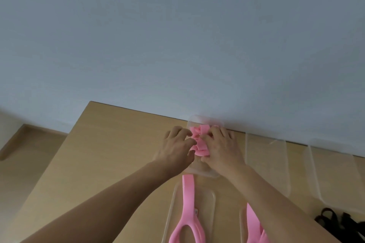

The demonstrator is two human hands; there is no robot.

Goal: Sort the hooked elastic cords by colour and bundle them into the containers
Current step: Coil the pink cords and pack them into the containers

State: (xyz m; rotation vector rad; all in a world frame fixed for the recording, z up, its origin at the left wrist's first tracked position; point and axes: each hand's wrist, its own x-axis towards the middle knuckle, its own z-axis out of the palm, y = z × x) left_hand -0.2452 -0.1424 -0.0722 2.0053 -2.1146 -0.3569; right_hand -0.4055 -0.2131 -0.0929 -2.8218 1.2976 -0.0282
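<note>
**On the table: pack pink cords**

Close by, long flat pink stretchy cords (188, 199) wait. Further on, left hand (175, 146) and right hand (223, 149) pinch a folded pink bundle (198, 142) inside the clear plastic box (205, 172). Press it down flat.

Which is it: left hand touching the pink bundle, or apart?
Touching. Head view shows the left hand pinching the pink bundle, its fingers overlapping it with no gap.

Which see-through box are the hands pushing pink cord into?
The container touching the wall: left hand and right hand grip bunched pink cord there. The right-side containers look empty.
</note>
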